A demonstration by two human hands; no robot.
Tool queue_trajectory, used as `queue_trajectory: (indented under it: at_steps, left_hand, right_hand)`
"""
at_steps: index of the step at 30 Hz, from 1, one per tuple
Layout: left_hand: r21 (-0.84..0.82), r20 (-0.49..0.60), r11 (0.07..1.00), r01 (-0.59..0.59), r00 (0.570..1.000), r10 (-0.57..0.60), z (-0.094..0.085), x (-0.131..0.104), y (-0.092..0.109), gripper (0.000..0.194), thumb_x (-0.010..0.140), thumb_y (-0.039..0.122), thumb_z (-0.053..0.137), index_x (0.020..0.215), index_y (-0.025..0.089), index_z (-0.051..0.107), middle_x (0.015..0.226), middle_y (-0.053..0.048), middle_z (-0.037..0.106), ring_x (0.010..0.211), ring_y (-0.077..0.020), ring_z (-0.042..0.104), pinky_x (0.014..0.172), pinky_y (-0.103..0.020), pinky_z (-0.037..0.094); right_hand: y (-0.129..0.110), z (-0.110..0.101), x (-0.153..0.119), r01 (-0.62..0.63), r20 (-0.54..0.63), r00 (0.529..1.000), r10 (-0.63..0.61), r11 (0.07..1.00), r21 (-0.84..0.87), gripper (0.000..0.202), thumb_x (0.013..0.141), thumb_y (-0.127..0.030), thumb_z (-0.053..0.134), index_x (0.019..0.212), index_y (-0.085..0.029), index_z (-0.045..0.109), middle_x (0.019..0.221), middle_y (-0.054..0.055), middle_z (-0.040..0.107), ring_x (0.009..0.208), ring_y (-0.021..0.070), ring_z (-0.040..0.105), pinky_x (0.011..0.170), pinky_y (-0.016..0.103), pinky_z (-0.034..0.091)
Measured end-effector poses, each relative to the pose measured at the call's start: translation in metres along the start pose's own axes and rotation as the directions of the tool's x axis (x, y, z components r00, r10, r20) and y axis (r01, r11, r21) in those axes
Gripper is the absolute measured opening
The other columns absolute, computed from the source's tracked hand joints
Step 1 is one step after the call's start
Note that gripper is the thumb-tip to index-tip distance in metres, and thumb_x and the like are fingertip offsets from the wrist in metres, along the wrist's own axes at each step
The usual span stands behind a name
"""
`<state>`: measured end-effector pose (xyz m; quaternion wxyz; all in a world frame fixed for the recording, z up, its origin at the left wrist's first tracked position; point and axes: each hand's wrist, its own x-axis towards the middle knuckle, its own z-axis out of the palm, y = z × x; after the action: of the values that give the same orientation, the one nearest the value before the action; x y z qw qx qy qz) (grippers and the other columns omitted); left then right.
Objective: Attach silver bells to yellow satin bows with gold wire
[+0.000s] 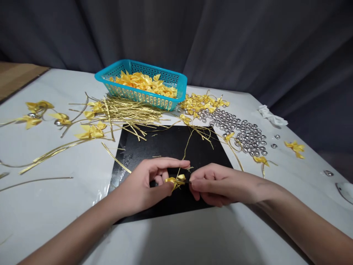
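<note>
Between thumb and fingers, my left hand (154, 180) holds a yellow ribbon bow (176, 180) above a black board (165, 147). A thin gold cord (187, 147) rises from the bow toward the far side of the board. Just right of the bow, my right hand (211, 184) is closed, thumb pressed against the curled index finger. What it pinches, if anything, is hidden by the fingers.
Behind the board stands a blue basket (182, 86) of yellow bows, with a pile of gold twist ties (132, 112) before it. Silver bells (245, 134) lie at right, near more bows (205, 103). Loose bows (92, 130) and a crumpled white piece (273, 115) lie around.
</note>
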<state>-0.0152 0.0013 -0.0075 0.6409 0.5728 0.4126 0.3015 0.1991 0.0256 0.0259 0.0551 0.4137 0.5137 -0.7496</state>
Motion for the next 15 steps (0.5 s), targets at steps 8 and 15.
queue_trajectory:
  at_steps: [8,15]
  left_hand:
    - [0.009,0.026,0.999,0.036,0.999,-0.036,0.0001,0.0009,0.0019,0.043,0.071,0.014,0.058,0.111,0.024,0.067,0.057,0.005,0.042,0.049,-0.0075,0.036,0.045,-0.019,0.026]
    - [0.033,0.055,0.998,0.057,0.997,-0.059,-0.0004,0.0008,0.0040,0.045,0.070,0.013,0.057,0.114,0.021,0.065,0.059,0.005,0.042,0.050,-0.0076,0.036,0.046,-0.019,0.027]
  right_hand:
    - [0.0043,-0.0019,0.0075,0.006,0.056,0.998,-0.011,0.997,0.081,0.039,0.082,-0.050,0.058,0.074,-0.011,0.053,0.044,-0.008,0.039,0.036,0.0003,0.024,0.032,0.010,0.017]
    - [0.0035,-0.0017,0.0083,-0.004,0.057,0.998,-0.001,0.996,0.091,0.047,0.080,-0.057,0.056,0.071,-0.011,0.051,0.042,-0.008,0.037,0.035,0.0003,0.024,0.031,0.010,0.018]
